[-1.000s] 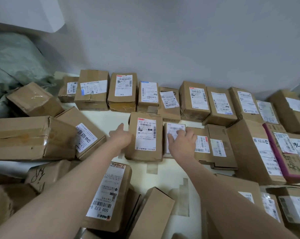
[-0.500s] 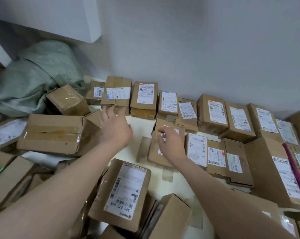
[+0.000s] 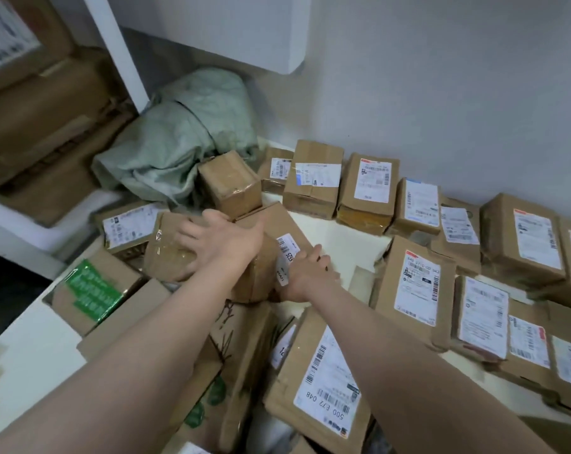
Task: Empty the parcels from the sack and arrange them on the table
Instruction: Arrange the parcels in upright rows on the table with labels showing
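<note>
A long taped cardboard box (image 3: 166, 253) lies in the pile at the table's left. My left hand (image 3: 218, 244) rests on top of it with fingers spread. My right hand (image 3: 307, 273) is at the box's right end, against a labelled parcel (image 3: 277, 224) that leans on it; its thumb is hidden and its fingers are blurred. The pale green sack (image 3: 186, 142) lies crumpled in the back left corner. Labelled parcels (image 3: 415, 283) lie in rows along the wall and on the right.
A small box (image 3: 228, 185) sits tilted by the sack. A green-taped box (image 3: 90, 293) and a large labelled parcel (image 3: 323, 375) lie near me. Bare white table (image 3: 336, 237) shows between the pile and the rows. Shelves with big cartons (image 3: 41, 103) stand at left.
My view has swung left. Both hands left the parcels in the second row and moved left onto the long taped box in the pile.
</note>
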`<move>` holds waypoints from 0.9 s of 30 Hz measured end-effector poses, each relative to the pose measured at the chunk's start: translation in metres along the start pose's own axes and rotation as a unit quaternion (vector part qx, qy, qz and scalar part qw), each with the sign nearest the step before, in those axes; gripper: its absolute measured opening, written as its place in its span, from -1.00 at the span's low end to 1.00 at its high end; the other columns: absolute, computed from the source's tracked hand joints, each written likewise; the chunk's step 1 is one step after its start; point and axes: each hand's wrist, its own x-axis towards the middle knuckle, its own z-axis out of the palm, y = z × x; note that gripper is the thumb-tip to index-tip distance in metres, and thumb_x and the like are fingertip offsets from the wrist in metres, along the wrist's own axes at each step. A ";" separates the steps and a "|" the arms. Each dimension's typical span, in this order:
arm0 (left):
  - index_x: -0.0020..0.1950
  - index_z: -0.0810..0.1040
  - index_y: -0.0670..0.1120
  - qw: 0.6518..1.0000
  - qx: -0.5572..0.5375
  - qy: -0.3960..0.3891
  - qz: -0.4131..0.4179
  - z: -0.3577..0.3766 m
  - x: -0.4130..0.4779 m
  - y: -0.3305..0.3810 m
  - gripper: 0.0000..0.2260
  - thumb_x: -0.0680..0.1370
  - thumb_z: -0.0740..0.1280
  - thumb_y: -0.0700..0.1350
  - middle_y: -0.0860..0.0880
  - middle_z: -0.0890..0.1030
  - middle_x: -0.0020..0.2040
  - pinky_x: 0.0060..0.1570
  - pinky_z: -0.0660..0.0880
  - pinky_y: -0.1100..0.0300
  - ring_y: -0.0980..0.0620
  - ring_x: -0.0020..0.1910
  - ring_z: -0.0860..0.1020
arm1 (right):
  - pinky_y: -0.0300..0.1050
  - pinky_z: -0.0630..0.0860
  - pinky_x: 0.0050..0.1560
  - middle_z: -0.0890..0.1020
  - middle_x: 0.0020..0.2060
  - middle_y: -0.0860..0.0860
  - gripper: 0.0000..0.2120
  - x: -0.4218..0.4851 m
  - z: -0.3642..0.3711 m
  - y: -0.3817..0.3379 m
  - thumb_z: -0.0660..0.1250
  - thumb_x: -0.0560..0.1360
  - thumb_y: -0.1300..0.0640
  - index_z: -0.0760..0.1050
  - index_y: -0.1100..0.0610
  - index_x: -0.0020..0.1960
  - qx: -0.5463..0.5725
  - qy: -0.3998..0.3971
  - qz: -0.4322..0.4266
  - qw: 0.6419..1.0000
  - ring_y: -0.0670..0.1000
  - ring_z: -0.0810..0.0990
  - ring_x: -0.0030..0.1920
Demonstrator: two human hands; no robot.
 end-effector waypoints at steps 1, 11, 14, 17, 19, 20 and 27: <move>0.21 0.28 0.04 1.000 -0.005 0.003 -0.007 0.000 0.001 -0.001 -0.36 0.30 0.33 0.37 -0.18 0.10 0.40 0.31 0.22 -0.35 -0.21 0.46 0.01 | 0.29 0.29 0.35 0.08 0.42 0.25 0.08 0.000 0.004 0.000 0.45 0.33 -0.25 -0.08 0.23 0.53 0.005 0.018 0.013 1.000 0.29 0.13 0.43; 0.43 0.16 -0.07 0.999 -0.011 -0.027 0.015 0.011 -0.030 -0.002 -0.27 0.38 0.37 0.17 -0.18 -0.07 0.52 0.37 0.12 -0.37 -0.18 0.53 -0.15 | 0.11 0.44 0.23 0.32 0.38 0.16 0.39 -0.035 -0.003 0.041 0.08 -0.03 -0.69 0.04 0.17 0.56 -0.032 -0.022 0.144 0.989 0.21 0.31 0.36; 0.43 0.13 -0.07 0.998 -0.033 -0.018 0.049 0.017 -0.049 -0.002 -0.25 0.39 0.40 0.15 -0.18 -0.04 0.52 0.44 0.09 -0.25 -0.19 0.53 -0.08 | 0.05 0.44 0.04 0.34 0.38 0.19 0.20 -0.051 -0.005 0.052 0.05 0.21 -0.65 0.08 0.19 0.54 -0.005 0.004 0.178 0.984 0.20 0.39 0.32; 0.48 0.07 -0.11 0.999 -0.038 -0.020 0.022 0.016 -0.062 -0.006 -0.14 0.37 0.42 0.22 -0.23 -0.03 0.54 0.47 0.07 -0.16 -0.23 0.53 -0.03 | 0.08 0.39 -0.06 0.35 0.38 0.25 -0.02 -0.062 -0.004 0.055 -0.16 0.39 -0.56 0.38 0.17 0.42 -0.049 0.031 0.157 0.986 0.24 0.39 0.30; 0.49 0.06 -0.11 0.997 -0.043 -0.049 -0.049 0.009 -0.069 -0.007 -0.10 0.35 0.41 0.27 -0.25 0.01 0.53 0.45 0.08 -0.20 -0.27 0.51 -0.01 | 0.11 0.38 0.11 0.28 0.45 0.25 -0.12 -0.067 0.000 0.060 -0.12 0.46 -0.50 0.40 0.14 0.42 -0.061 0.043 0.138 0.988 0.25 0.29 0.39; 0.51 0.04 -0.09 0.993 -0.054 -0.065 -0.079 0.007 -0.072 -0.008 -0.08 0.35 0.41 0.29 -0.26 0.01 0.53 0.44 0.10 -0.20 -0.28 0.51 -0.01 | 0.10 0.35 0.22 0.26 0.46 0.24 -0.18 -0.071 0.002 0.063 -0.07 0.49 -0.46 0.41 0.14 0.41 -0.056 0.055 0.121 0.990 0.23 0.26 0.42; 0.54 0.10 -0.03 0.976 -0.194 -0.035 -0.094 -0.015 -0.103 -0.021 -0.14 0.39 0.35 0.31 -0.22 0.13 0.49 0.31 0.24 -0.11 -0.24 0.40 0.18 | 0.04 0.39 0.26 0.45 0.27 0.17 -0.57 -0.118 0.004 0.095 0.16 0.60 -0.12 0.49 0.15 0.29 0.127 0.229 0.005 0.965 0.18 0.33 0.32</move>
